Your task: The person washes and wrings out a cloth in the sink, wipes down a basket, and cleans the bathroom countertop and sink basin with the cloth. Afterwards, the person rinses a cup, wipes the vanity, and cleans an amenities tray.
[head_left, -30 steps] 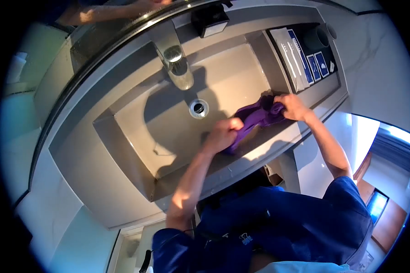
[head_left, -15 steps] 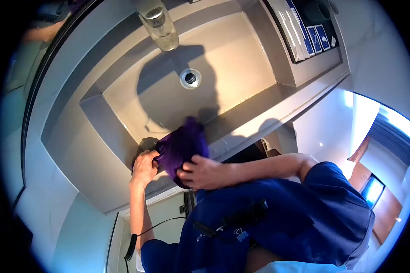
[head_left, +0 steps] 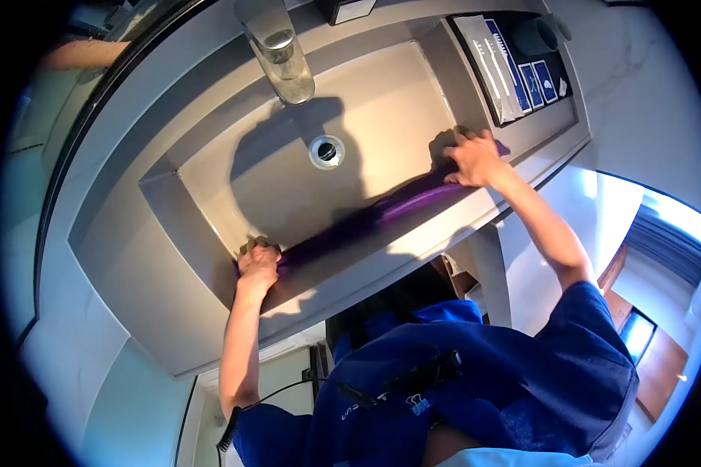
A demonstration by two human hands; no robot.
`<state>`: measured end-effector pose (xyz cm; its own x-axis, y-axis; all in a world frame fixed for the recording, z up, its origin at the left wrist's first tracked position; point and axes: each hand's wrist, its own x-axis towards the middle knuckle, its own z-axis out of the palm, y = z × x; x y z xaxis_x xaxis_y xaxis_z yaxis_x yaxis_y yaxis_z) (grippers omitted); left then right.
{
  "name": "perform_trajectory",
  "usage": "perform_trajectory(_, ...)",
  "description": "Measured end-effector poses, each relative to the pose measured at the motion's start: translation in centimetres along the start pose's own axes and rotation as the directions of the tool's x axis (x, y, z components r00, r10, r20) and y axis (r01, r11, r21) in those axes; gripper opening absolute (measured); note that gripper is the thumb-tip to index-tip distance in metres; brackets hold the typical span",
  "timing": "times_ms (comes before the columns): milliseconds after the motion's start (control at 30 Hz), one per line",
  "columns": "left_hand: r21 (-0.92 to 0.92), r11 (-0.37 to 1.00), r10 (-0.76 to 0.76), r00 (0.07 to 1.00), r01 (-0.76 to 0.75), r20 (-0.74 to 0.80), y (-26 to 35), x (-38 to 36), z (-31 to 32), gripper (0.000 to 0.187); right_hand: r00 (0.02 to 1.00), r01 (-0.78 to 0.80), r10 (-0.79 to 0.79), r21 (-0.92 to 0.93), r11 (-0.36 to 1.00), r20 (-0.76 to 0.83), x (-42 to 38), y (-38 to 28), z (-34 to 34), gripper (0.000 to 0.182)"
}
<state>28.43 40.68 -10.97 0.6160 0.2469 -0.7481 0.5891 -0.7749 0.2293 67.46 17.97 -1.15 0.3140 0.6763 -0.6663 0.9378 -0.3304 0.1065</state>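
Observation:
A purple cloth [head_left: 401, 204] is stretched long and narrow along the front inner side of the washbasin [head_left: 397, 101]. My left hand [head_left: 258, 263] is closed on its left end, in the basin's near left corner. At the other end, near the front right corner, my right hand [head_left: 475, 161] grips the cloth with bent fingers, and a bit of purple pokes out beyond it. The middle of the cloth sags in shadow against the basin wall.
A tap [head_left: 287, 66] hangs over the basin, with a round drain [head_left: 326, 152] below it. On the right ledge lies a dark tray [head_left: 508, 121] with wrapped toiletries and a grey cup [head_left: 531, 37]. A mirror edge [head_left: 93, 97] runs along the upper left.
My right hand has moved far to the right and away from my body, drawing the bunched cloth out into a long strip. My left hand has stayed near the left corner.

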Motion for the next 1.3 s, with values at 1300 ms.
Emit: perform_trajectory(1300, 0.108, 0.977, 0.213, 0.866, -0.184, -0.452, 8.2, 14.3, -16.0, 0.071, 0.862, 0.348, -0.09, 0.454, 0.82, -0.498, 7.5, -12.4, -2.1, 0.054)
